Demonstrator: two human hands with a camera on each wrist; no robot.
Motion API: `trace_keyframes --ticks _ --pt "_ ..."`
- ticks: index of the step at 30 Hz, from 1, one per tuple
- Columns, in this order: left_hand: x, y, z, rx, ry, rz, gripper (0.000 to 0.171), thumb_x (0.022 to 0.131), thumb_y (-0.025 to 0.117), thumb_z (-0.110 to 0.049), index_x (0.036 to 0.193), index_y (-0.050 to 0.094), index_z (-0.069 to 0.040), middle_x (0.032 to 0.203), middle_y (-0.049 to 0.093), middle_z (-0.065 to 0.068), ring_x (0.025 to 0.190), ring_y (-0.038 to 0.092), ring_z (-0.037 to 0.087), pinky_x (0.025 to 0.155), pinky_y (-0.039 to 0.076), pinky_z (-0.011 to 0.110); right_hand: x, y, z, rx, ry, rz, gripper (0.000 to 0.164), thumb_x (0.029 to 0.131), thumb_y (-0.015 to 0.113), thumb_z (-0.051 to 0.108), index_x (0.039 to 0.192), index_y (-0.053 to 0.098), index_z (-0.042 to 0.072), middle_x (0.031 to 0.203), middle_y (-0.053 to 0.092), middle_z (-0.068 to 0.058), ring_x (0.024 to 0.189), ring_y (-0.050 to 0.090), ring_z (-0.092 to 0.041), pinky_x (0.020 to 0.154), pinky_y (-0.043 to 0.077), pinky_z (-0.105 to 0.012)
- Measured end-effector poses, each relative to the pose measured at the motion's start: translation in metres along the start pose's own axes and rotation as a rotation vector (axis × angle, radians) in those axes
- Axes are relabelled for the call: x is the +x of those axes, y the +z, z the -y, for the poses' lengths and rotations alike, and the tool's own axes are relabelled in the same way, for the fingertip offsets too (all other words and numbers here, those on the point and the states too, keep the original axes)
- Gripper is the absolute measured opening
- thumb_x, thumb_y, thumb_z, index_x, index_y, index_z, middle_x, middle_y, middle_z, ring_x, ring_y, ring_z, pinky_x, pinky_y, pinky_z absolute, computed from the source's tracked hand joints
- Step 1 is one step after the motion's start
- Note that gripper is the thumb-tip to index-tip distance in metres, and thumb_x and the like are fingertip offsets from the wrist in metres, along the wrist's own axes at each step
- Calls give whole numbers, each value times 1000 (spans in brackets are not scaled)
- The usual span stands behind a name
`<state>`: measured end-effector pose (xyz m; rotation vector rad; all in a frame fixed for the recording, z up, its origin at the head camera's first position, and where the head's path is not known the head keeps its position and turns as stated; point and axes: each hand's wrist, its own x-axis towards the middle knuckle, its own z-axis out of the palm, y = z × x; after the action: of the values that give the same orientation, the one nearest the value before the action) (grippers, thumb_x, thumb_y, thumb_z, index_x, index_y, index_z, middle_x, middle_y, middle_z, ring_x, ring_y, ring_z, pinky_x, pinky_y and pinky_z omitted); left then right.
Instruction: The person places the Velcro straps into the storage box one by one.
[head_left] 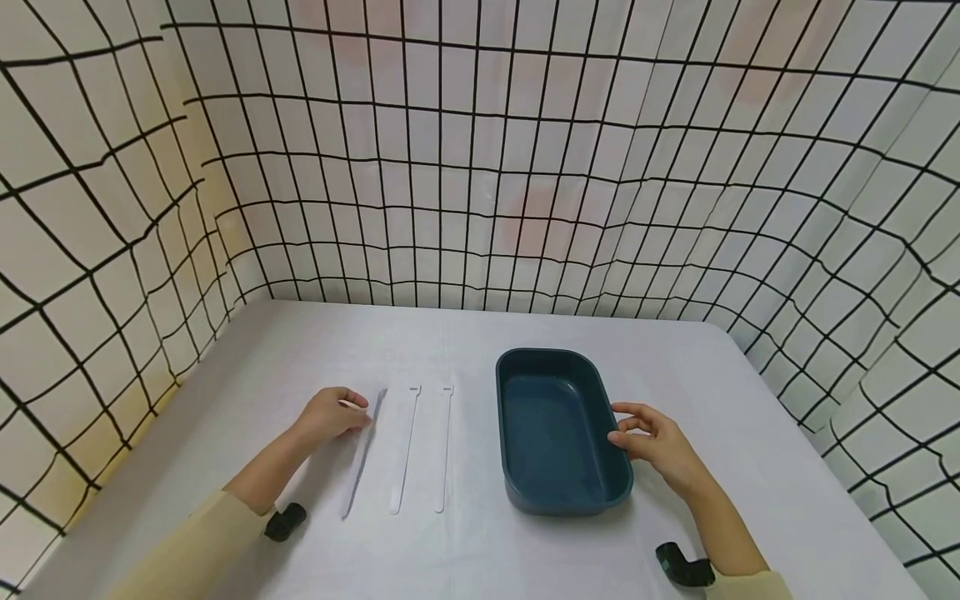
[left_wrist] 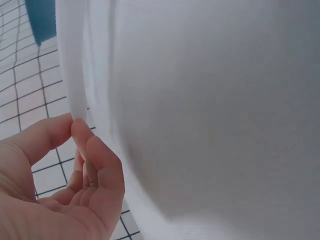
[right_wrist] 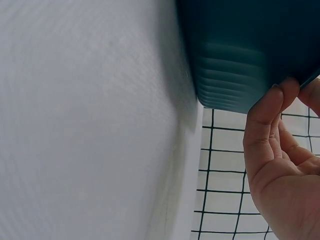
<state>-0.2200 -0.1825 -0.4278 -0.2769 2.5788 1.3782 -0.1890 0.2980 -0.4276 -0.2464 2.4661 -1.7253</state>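
My left hand (head_left: 332, 417) pinches a long, thin white strip (head_left: 361, 467) near its upper half, thumb and forefinger meeting at its edge. In the left wrist view the strip (left_wrist: 72, 60) appears wide and pale, running up from the fingertips. Two more slim white strips, a middle one (head_left: 406, 458) and a right one (head_left: 445, 458), lie side by side, each with a small wider head at the far end. On the right, my right hand (head_left: 660, 446) pinches the rim of a deep teal plastic container (head_left: 558, 425). Ribbed outer walls of the container (right_wrist: 230, 75) show in the right wrist view.
A white cloth covers the table (head_left: 465, 558). White walls with a black grid (head_left: 480, 167) rise behind it and on both sides. Dark wrist cameras sit at the left wrist (head_left: 285, 522) and right wrist (head_left: 682, 567), below the beige sleeves.
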Motion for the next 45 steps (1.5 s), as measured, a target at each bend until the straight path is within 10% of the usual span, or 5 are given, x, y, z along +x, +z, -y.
trace_keyframes --ticks 21,45 --pt "-23 -1 -26 -320 27 145 38 88 71 -7 119 55 9 84 64 4 74 61 14 65 52 21 1 0 -3 22 -7 4 52 92 67 10 135 45 -7 97 57 -16 78 64 -22 72 55 -34" --pt "-31 24 -55 -463 95 223 42 90 69 -9 124 52 9 96 67 7 84 63 15 76 54 26 1 0 -3 12 9 -7 52 91 68 12 135 47 -6 97 56 -16 78 64 -26 73 55 -35"
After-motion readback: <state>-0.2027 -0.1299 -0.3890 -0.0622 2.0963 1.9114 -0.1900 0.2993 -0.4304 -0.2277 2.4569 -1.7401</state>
